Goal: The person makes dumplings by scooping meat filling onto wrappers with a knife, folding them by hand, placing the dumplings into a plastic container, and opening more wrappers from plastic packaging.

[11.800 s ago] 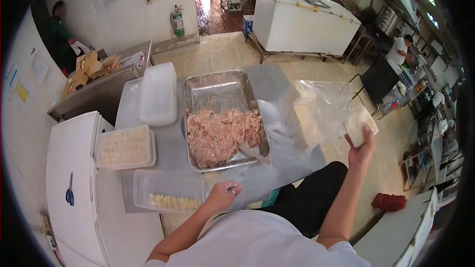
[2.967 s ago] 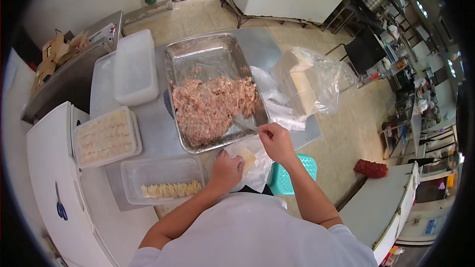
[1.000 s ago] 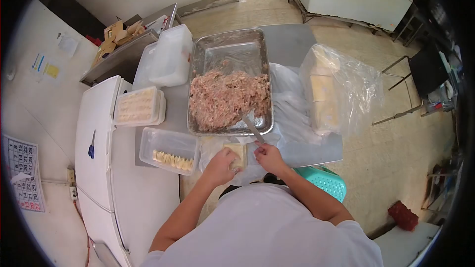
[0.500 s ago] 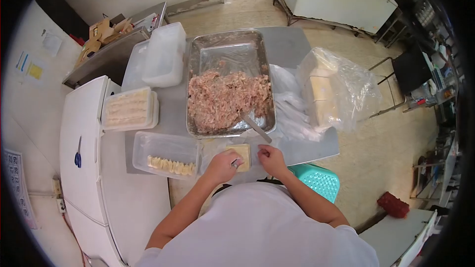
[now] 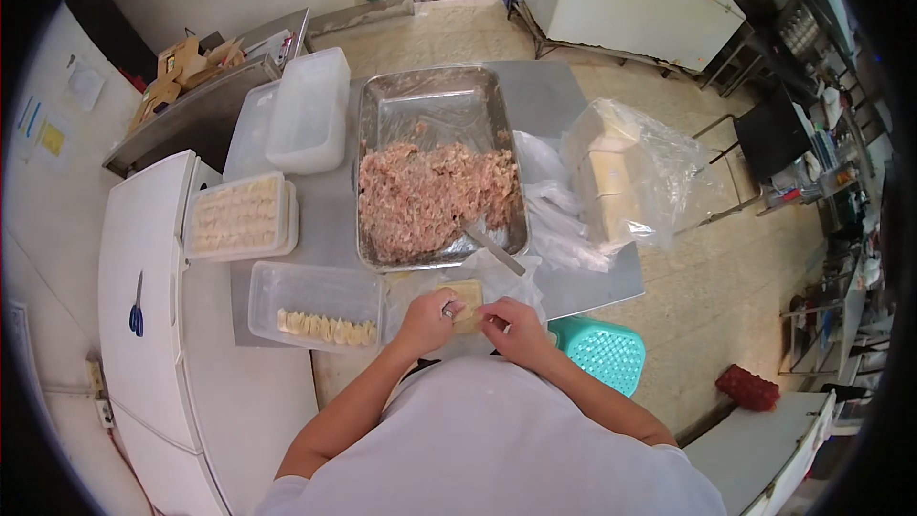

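Observation:
A stack of pale yellow square dough wrappers [image 5: 466, 290] lies at the table's front edge, partly behind my hands. My left hand [image 5: 427, 323] is closed over the stack's left side; a small dark spot shows at its fingers, and what they hold is hidden. My right hand [image 5: 516, 329] is closed at the stack's right side, fingertips pinched together close to the left hand's fingers. Beyond them is a metal tray [image 5: 364, 220] of minced filling [image 5: 430, 196], with a flat spreading blade [image 5: 497, 250] resting over its near rim. Left of my hands, a clear plastic container [image 5: 315, 279] holds a row of folded dumplings [image 5: 327, 328].
Stacked containers of dumplings [image 5: 239, 215] stand at the left, with an empty plastic box [image 5: 308, 115] behind. Bagged blocks of wrappers [image 5: 608, 172] sit on the right beside crumpled plastic [image 5: 559, 220]. A turquoise stool [image 5: 602, 354] stands below the table's right front edge.
My right hand has moved left, bringing its fingertips to the stack beside my left hand. The left hand stays over the stack. The whole view has shifted slightly.

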A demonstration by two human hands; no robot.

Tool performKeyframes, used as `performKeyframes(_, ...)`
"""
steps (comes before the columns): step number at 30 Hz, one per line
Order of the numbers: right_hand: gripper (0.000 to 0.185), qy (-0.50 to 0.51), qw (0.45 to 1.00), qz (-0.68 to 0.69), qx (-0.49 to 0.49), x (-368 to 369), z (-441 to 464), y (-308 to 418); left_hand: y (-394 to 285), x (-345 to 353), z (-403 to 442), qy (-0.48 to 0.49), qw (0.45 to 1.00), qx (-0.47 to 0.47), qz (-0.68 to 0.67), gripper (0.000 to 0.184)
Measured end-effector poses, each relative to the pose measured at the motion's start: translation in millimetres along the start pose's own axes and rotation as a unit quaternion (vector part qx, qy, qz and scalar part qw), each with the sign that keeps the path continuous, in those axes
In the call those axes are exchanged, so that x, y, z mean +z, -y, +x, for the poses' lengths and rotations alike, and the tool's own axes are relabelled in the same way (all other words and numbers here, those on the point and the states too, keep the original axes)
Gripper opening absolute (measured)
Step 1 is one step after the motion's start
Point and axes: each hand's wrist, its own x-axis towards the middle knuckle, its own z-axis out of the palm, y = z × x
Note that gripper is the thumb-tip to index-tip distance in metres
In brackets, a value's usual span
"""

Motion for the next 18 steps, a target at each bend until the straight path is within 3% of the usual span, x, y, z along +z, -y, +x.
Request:
performKeyframes(2, 0.016, 0.022, 0.999, -0.043, -0.018, 0.0, 2.7, 13.5, 5.6, 1.9, 0.7, -0.008, 1.000, 0.010, 0.003, 0.014)
performKeyframes(5, 0.018, 0.055, 0.970, -0.222, -0.079, 1.7, 3.2, -10.4, 9.9, 2.7, -0.5, -0.017, 1.000, 0.013, -0.009, 0.014)
performKeyframes(8, 0.018, -0.005, 0.978, -0.207, -0.038, 1.2, 2.1, 16.0, 9.4, 0.5, -2.2, -0.021, 0.998, 0.008, -0.051, 0.012)
performKeyframes(14, 0.016, 0.067, 0.974, -0.206, -0.070, 3.3, 9.1, 2.6, 12.6, -1.5, -3.6, -0.031, 0.992, -0.017, -0.119, 0.012)
performKeyframes(18, 0.020, 0.054, 0.961, -0.255, -0.091, -2.7, 9.9, -1.1, 21.4, -4.0, -4.7, -0.063, 0.979, -0.032, -0.190, 0.019)
